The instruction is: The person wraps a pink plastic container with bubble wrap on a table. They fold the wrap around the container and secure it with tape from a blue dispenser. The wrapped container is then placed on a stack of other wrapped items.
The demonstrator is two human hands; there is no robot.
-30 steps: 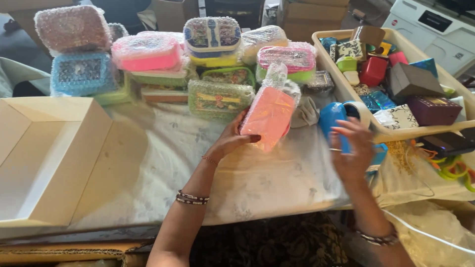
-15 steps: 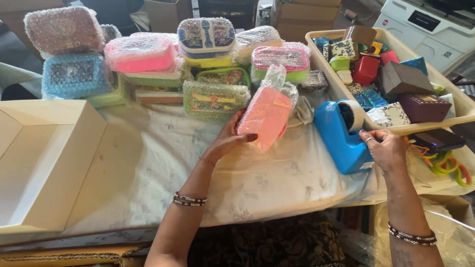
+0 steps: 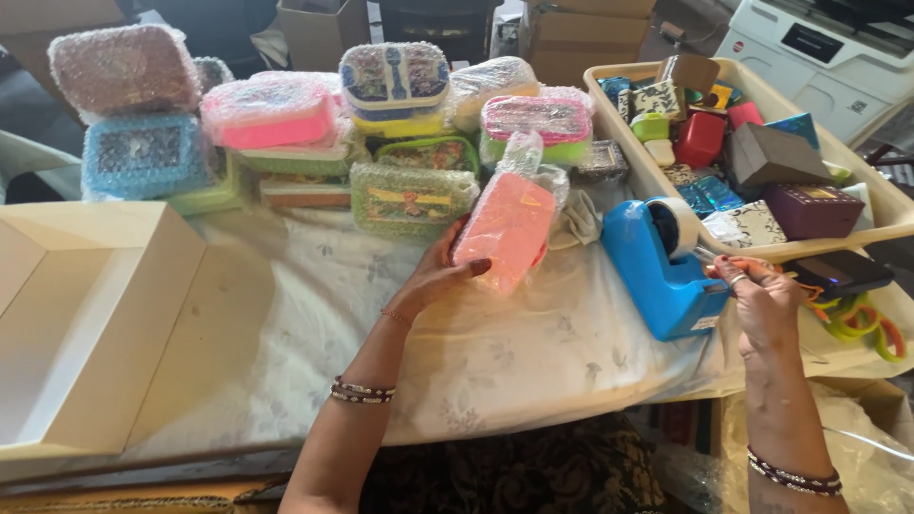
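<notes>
My left hand (image 3: 438,276) holds a pink box wrapped in bubble wrap (image 3: 505,228), tilted upright above the white cloth-covered table (image 3: 333,324). A blue tape dispenser (image 3: 660,262) stands to its right. My right hand (image 3: 762,300) is at the dispenser's front end, fingers pinched on the end of the tape.
Several bubble-wrapped boxes (image 3: 409,195) are stacked along the back of the table. An open white cardboard box (image 3: 86,314) lies at the left. A cream tray (image 3: 890,205) of small boxes sits at the right, with coloured rings (image 3: 862,319) and a dark device (image 3: 843,273) near it.
My right hand moved right and down from the dispenser's body to its front end. The left hand kept the pink box nearly still.
</notes>
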